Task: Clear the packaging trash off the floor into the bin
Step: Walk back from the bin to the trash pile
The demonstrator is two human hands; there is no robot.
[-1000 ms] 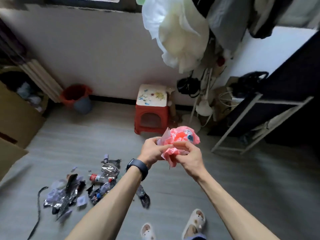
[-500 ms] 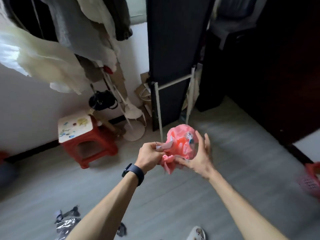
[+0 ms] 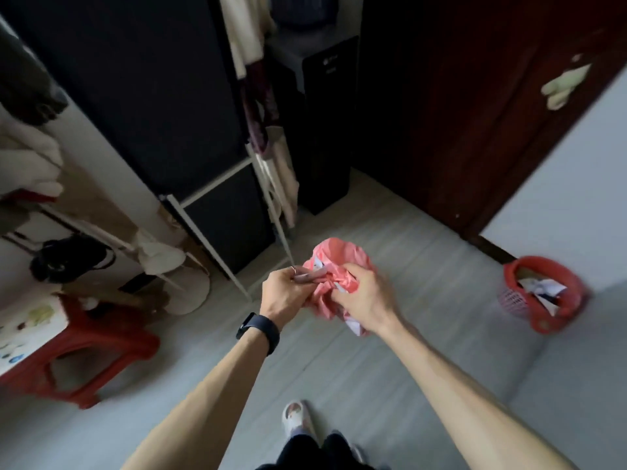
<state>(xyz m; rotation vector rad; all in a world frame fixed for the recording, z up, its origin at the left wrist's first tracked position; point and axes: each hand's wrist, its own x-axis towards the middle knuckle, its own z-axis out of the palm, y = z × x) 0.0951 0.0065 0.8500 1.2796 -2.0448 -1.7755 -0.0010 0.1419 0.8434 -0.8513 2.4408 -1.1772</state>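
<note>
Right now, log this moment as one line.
left grip: holds pink bag | right grip: holds pink bag | red bin: on floor, right, trash inside | step: bag not binned

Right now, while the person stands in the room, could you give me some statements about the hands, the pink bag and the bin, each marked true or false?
1. The left hand and the right hand both grip the pink plastic bag. True.
2. The red bin stands on the floor to the person's right. True.
3. The red bin is empty. False: white paper shows inside it.
4. The dark wristband is on the right wrist. False: it is on the left wrist.
5. The pink plastic bag already lies in the red bin. False: it is held in the air, apart from the bin.
</note>
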